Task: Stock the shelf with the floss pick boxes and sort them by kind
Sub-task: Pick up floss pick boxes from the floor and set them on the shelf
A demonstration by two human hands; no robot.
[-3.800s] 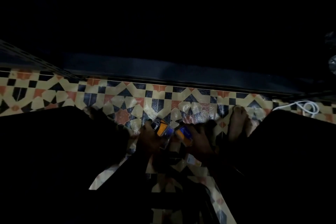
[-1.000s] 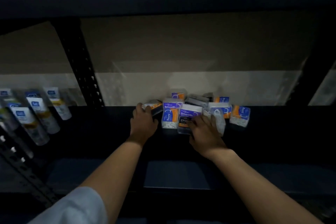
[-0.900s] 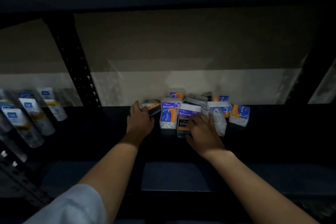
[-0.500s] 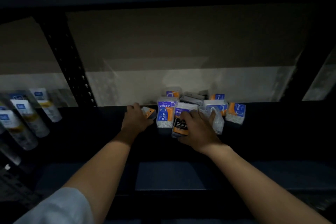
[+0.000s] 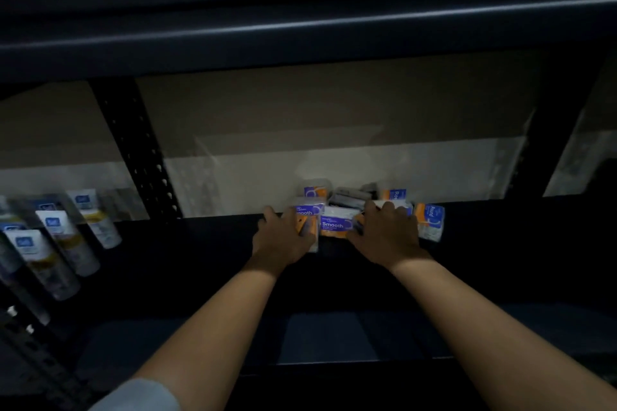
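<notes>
Shelf (image 5: 200, 264): clustered boxes (image 5: 335, 227). Left hand (image 5: 283, 237) grips one box (image 5: 305, 227); right hand (image 5: 387, 233) apparently curled over another, grip unclear.

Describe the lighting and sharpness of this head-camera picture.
Head view: dim overall; the shelf is near black, the back panel palely lit; the "Smooth" box label reads, the tubes at left are smeared; the edges bow from the wide lens.
</notes>
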